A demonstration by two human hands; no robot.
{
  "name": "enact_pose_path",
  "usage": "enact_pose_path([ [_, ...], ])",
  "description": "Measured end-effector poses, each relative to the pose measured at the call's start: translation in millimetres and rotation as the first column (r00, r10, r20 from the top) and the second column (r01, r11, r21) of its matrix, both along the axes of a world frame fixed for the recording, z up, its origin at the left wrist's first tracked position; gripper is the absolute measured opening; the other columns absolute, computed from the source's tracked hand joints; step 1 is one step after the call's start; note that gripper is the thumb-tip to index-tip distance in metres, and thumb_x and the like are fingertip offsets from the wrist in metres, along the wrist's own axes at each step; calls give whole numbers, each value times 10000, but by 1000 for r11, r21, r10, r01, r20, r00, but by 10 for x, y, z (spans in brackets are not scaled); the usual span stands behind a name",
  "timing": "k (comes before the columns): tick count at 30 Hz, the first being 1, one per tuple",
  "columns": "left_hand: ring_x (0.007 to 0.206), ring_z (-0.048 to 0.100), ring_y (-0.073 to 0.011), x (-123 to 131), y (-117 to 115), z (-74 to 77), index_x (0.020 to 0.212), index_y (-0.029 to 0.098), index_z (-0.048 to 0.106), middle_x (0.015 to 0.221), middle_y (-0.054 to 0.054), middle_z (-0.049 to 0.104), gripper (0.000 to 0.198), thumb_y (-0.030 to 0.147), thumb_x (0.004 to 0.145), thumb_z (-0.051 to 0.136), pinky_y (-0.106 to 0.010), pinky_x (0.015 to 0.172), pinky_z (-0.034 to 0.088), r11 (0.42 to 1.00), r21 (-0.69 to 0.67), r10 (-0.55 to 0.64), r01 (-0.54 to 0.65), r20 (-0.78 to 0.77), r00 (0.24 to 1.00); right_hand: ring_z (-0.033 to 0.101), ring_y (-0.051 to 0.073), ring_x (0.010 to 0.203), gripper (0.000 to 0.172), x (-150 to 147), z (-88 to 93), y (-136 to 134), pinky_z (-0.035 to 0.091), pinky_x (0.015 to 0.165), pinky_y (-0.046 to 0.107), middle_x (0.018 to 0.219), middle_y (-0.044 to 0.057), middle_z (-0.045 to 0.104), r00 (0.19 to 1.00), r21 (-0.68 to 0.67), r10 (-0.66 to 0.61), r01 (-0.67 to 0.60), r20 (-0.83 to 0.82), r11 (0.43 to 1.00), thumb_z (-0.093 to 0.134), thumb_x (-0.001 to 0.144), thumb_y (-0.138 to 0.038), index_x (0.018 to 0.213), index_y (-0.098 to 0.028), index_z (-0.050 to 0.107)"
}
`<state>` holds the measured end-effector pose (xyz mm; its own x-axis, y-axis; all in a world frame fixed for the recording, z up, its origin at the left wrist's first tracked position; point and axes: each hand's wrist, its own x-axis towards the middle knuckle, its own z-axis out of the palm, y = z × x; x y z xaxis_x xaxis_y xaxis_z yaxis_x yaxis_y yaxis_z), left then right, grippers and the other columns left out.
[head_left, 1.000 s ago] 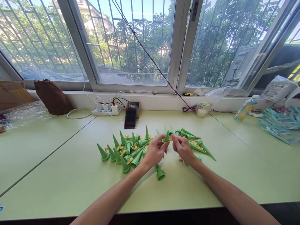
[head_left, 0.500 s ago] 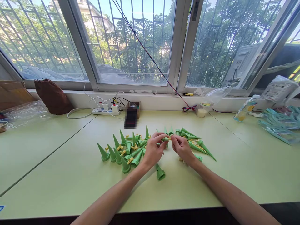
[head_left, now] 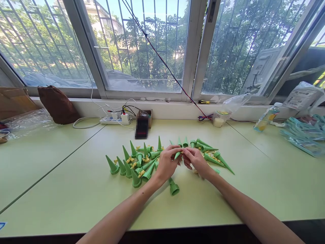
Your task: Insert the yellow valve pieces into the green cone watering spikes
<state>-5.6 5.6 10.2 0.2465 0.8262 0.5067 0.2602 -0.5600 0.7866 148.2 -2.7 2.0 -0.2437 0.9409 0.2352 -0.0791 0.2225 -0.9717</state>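
Toward the back left corner of the tabletop [head_left: 76, 196] slumps a brown bag [head_left: 57, 105], with a power strip [head_left: 115, 121] to its right along the back edge. Mid-tabletop, well in from the front edge, green cones [head_left: 112, 166] stand on their broad collars, probably because that end is flat and steady; yellow valves [head_left: 141, 174] lie loose among them. The left hand [head_left: 167, 165] pinches a held spike [head_left: 177, 155] between thumb and fingers, its tip slanting toward the front edge, seemingly to steady it and leave the collar end reachable. A loose spike [head_left: 174, 188] lies nearer the front edge. The right hand [head_left: 200, 163] has its fingertips closed at a small yellow piece [head_left: 182, 152] beside the held spike; whether the two are joined I cannot tell. Farther right, long spikes [head_left: 224, 163] lie on their sides, and a bottle [head_left: 266, 118] sits near the back edge
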Motion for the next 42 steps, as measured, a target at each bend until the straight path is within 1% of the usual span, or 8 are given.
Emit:
enact_pose_path([
  [3,561,559,-83,-2,23,-26,953,212,759,1025,-67,680,234,117,817,594,-239,540,516,1000,16,-18,18,5,1000,376,67,366,418,12,-13,16,276,354,209,479,-86,354,994,-91,45,-54,-96,994,570,903,-493,644,-189,447],
  [6,555,566,-75,-7,39,-50,967,204,755,1016,-66,678,242,108,822,585,-226,532,515,999,23,-41,41,7,999,332,52,350,416,16,-26,27,244,344,198,471,-100,316,979,-158,76,-106,-187,982,622,873,-479,639,-187,437],
  [11,616,603,-90,-15,59,-72,965,202,755,1007,-67,683,255,84,818,582,-213,559,531,998,40,-52,52,0,999,290,42,343,427,16,-33,36,204,335,188,455,-109,285,966,-208,76,-129,-247,969,679,825,-472,622,-188,433],
  [18,573,589,-87,-8,58,-80,961,186,755,956,-66,671,223,127,828,587,-218,527,532,994,-28,-102,103,34,994,292,38,352,419,21,-13,16,216,337,185,458,-106,307,975,-190,58,-100,-214,977,703,798,-463,614,-179,456],
  [25,553,586,-87,-12,47,-47,932,172,752,899,-58,648,195,153,825,589,-216,498,525,988,-83,-125,130,61,990,322,48,349,396,9,-13,29,260,339,193,456,-101,325,992,-129,35,-51,-122,990,655,839,-468,635,-177,481],
  [29,561,576,-78,-21,39,-50,970,194,741,885,-40,641,227,136,836,567,-212,522,522,993,-59,-102,103,12,995,356,52,350,429,11,-28,24,272,340,197,477,-93,333,999,-87,1,-6,-54,996,621,860,-488,616,-185,441],
  [34,643,591,-89,-3,-8,-14,999,196,721,972,-55,651,238,128,853,546,-215,575,526,997,-11,-71,71,-58,996,348,50,351,438,13,-24,13,255,342,199,495,-92,326,999,-74,-26,24,-26,997,601,868,-506,624,-191,421],
  [42,585,534,-70,18,-52,18,1024,186,671,1020,-58,653,174,239,898,564,-214,562,482,997,63,-45,52,-103,994,313,53,348,424,-5,-18,11,225,333,201,493,-98,296,997,-62,-77,75,-21,995,556,886,-539,666,-189,459],
])
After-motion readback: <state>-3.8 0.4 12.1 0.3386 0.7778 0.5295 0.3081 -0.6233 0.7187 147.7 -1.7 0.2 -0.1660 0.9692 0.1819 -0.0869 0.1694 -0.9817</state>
